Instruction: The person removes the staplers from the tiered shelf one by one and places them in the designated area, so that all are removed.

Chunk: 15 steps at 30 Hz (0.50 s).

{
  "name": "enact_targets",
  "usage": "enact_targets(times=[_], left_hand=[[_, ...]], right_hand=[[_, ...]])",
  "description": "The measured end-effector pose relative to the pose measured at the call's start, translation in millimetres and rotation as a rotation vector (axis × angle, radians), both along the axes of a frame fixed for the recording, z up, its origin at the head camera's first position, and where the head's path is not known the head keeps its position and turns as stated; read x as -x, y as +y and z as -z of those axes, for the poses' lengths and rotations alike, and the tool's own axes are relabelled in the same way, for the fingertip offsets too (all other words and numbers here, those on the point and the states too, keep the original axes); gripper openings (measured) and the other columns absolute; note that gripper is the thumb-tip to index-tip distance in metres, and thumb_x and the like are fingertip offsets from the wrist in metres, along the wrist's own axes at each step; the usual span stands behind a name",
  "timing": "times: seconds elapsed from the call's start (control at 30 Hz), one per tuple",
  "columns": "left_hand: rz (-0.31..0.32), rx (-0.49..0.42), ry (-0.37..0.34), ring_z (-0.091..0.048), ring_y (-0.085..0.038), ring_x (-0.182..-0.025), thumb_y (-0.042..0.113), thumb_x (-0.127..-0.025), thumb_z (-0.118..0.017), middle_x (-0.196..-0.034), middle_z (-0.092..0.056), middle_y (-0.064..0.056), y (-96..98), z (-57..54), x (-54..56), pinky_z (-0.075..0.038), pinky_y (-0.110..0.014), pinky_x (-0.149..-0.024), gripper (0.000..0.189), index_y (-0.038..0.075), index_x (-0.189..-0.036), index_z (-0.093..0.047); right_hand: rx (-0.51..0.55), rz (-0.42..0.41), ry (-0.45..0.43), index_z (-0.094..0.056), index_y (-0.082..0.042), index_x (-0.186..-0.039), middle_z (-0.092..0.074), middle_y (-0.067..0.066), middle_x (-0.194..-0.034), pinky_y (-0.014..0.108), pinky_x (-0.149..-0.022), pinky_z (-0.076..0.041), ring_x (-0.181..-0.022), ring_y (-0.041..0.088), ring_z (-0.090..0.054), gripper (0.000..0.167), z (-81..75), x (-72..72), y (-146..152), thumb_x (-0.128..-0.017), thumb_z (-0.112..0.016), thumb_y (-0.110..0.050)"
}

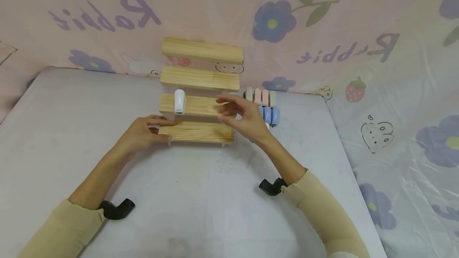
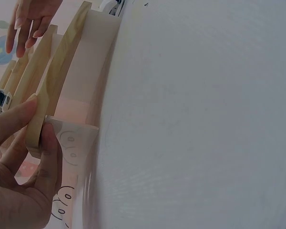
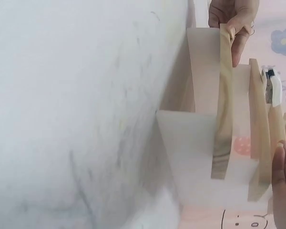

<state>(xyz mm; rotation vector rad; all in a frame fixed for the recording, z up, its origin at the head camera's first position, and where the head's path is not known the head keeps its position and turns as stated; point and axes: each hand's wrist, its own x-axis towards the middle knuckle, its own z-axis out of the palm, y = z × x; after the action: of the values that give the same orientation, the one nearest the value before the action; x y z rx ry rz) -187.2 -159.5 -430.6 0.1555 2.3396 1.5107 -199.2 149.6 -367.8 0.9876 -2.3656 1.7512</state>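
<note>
A stepped rack with several light wooden shelves on pale translucent supports stands at the table's back. My left hand point(image 1: 140, 135) pinches the left end of its lowest shelf point(image 1: 201, 132), thumb on one face and fingers on the other in the left wrist view. On the left part of the second-lowest shelf point(image 1: 202, 106) stands a small white stapler point(image 1: 179, 102), also seen in the right wrist view point(image 3: 274, 88). My right hand point(image 1: 249, 118) hovers by that shelf's right end, fingers loosely bent and holding nothing; whether it touches the wood I cannot tell.
Right of the rack, several small staplers stand in rows: beige and pink ones point(image 1: 265, 98) behind, blue ones point(image 1: 275, 116) in front, partly hidden by my right hand. A printed curtain point(image 1: 215, 7) hangs close behind the rack. White cloth covers the table point(image 1: 201, 194).
</note>
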Motion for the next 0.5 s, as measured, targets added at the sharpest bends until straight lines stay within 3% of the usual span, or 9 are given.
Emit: enact_targets(times=[0.5], left_hand=[[-0.001, 0.005, -0.01, -0.046, -0.037, -0.118, 0.024, -0.078, -0.086, -0.153, -0.039, -0.016, 0.3, 0.1, -1.3, -0.04, -0.04, -0.091, 0.057, 0.011, -0.13, -0.067]], right_hand=[[0.005, -0.023, -0.007, -0.055, 0.014, -0.128, -0.059, 0.032, -0.123, 0.048, -0.097, -0.048, -0.112, 0.044, -0.06, 0.048, -3.9, 2.2, -32.5, -0.084, -0.073, 0.01]])
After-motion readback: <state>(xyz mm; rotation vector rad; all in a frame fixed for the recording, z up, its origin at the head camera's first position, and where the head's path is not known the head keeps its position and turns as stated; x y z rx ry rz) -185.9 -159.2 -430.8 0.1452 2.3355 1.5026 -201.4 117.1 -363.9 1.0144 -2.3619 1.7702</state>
